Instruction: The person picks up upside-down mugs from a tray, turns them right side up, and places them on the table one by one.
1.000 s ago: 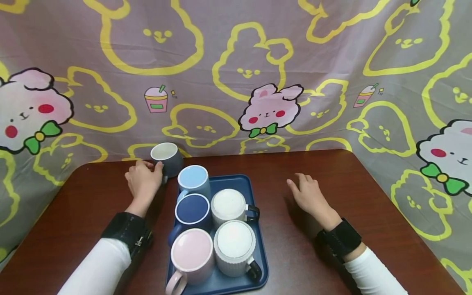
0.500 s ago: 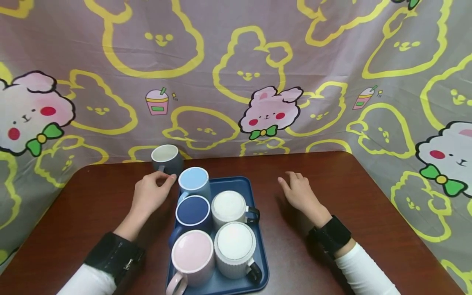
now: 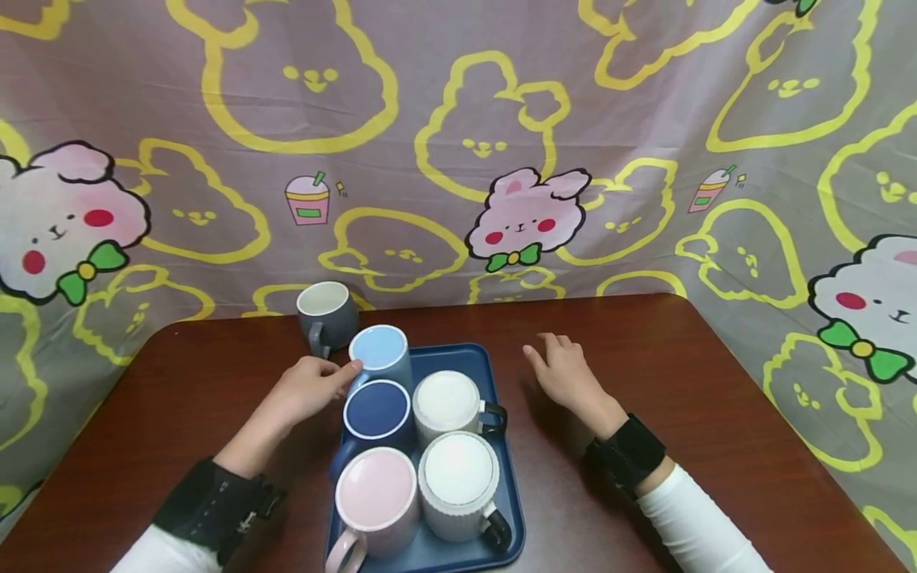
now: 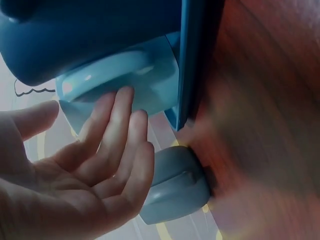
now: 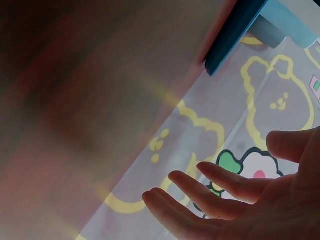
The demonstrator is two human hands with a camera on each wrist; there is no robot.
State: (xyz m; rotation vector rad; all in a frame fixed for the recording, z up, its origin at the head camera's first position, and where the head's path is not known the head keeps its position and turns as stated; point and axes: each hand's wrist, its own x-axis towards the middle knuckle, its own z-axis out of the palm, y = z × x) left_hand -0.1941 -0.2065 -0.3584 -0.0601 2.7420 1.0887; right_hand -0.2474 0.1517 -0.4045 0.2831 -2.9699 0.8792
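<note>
My left hand [image 3: 311, 388] is beside the light blue mug [image 3: 380, 350] at the tray's far left corner. In the left wrist view its loosely bent fingers [image 4: 120, 120] lie by the mug's handle [image 4: 107, 72], with the thumb apart from them; whether they touch it I cannot tell. Just behind, off the tray, stands a dark grey mug [image 3: 337, 325], its handle facing me. The blue tray [image 3: 458, 356] also holds a navy mug [image 3: 376, 410], a pink mug [image 3: 376, 493] and two white mugs with dark handles. Over the table right of the tray, my right hand [image 3: 569, 378] holds nothing, fingers relaxed.
The brown tabletop [image 3: 609, 326] extends on both sides of the tray. A patterned cloth [image 3: 401, 239] hangs along the back and sides. The mugs on the tray stand close together, the front white mug [image 3: 458, 473] nearest its right rim.
My left hand has left the grey mug's handle and come nearer, rightward to the light blue mug. The grey mug's handle now faces me. My right hand has drifted left.
</note>
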